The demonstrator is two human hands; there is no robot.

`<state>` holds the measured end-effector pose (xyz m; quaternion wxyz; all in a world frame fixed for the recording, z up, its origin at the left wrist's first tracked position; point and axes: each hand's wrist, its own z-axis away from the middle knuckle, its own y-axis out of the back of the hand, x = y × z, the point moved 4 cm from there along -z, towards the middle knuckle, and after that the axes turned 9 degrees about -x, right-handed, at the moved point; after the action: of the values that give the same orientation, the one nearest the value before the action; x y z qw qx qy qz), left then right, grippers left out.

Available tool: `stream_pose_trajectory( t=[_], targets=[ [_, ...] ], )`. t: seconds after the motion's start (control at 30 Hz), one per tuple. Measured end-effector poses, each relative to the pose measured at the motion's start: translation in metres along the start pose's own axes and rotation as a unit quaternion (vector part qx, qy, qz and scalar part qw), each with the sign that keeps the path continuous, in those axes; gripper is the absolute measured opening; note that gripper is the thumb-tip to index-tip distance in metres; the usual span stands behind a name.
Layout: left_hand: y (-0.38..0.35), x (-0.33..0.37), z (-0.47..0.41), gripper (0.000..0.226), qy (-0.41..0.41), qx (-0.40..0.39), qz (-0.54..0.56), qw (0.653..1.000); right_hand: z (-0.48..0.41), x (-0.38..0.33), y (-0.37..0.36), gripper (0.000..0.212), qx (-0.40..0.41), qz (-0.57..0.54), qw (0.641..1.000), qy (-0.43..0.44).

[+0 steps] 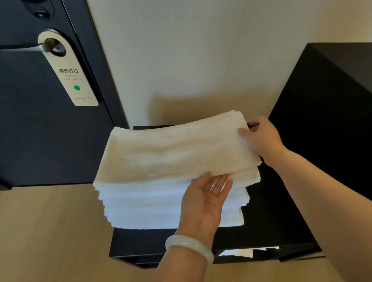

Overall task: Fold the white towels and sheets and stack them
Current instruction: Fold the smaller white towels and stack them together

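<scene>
A folded white towel [172, 149] lies on top of a stack of several folded white towels [155, 207] on a low black stand [276, 214]. My left hand [205, 201], palm up with fingers straight, reaches under the top towel's near edge. A pale bangle sits on that wrist. My right hand [263, 136] holds the top towel's right end, thumb on top and fingers beneath it.
A taller black cabinet [337, 115] stands right of the stand. A dark door [31, 121] with a lever handle and a hanging door sign [69, 72] is at the left. A cream wall is behind, and light wood floor [43, 245] lies below.
</scene>
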<state>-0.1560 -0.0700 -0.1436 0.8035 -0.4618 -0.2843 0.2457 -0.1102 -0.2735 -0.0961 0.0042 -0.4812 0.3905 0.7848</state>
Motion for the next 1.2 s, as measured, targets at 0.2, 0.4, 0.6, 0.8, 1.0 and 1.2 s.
stream_pose_trajectory(
  t=[0.2, 0.4, 0.6, 0.8, 1.0, 1.2],
  targets=[
    [0.025, -0.003, 0.014, 0.028, 0.023, 0.072, -0.053, 0.996, 0.021, 0.012, -0.005, 0.047, 0.026, 0.131, 0.990, 0.039],
    [0.059, -0.008, 0.024, 0.032, 0.031, 0.129, -0.035, 0.991, 0.041, 0.042, -0.018, 0.050, -0.116, -0.009, 0.984, -0.134],
    [0.075, -0.009, 0.024, 0.031, 0.002, 0.110, -0.003, 0.994, 0.050, 0.046, -0.013, 0.035, -0.189, -0.187, 0.960, -0.084],
    [0.076, -0.014, 0.025, 0.031, 0.009, 0.111, -0.012, 0.994, 0.045, 0.047, -0.009, 0.059, -0.153, -0.119, 0.977, -0.088],
    [0.074, -0.022, 0.024, 0.035, 0.018, 0.130, -0.022, 0.991, 0.056, 0.061, -0.017, 0.060, -0.179, -0.251, 0.936, -0.171],
    [0.059, -0.026, 0.015, 0.031, 0.027, 0.089, -0.031, 0.995, 0.059, 0.065, -0.026, 0.053, -0.190, -0.263, 0.930, -0.175]
  ],
)
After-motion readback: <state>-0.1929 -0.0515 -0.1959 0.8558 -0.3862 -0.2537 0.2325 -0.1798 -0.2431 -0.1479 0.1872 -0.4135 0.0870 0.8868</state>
